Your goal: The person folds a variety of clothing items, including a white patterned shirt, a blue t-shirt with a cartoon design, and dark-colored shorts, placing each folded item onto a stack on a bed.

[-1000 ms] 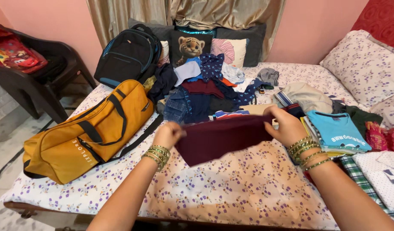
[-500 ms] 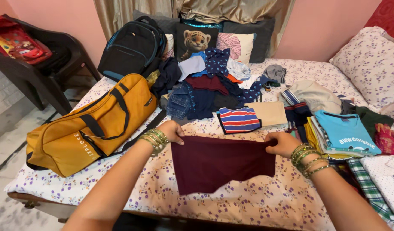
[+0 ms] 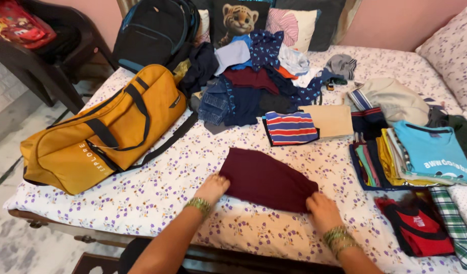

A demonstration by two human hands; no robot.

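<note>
A dark maroon garment (image 3: 268,177) lies flat on the floral bedsheet (image 3: 157,193), folded into a rough rectangle. My left hand (image 3: 213,186) pinches its near left corner. My right hand (image 3: 320,205) presses on its near right corner. Both wrists carry green and gold bangles. Just beyond the maroon piece lie a folded red, blue and white striped garment (image 3: 291,128) and a folded tan one (image 3: 331,120).
A yellow duffel bag (image 3: 104,129) lies to the left, a black backpack (image 3: 154,31) behind it. A heap of loose clothes (image 3: 253,83) fills the middle back. Folded stacks with a light blue shirt (image 3: 434,152) and a red shirt (image 3: 418,228) sit at the right. A dark chair (image 3: 35,56) stands off the bed's left.
The maroon garment, held up in the air between both hands, has come down onto the bed and lies folded flat. Both hands dropped with it, and the view tilted downward.
</note>
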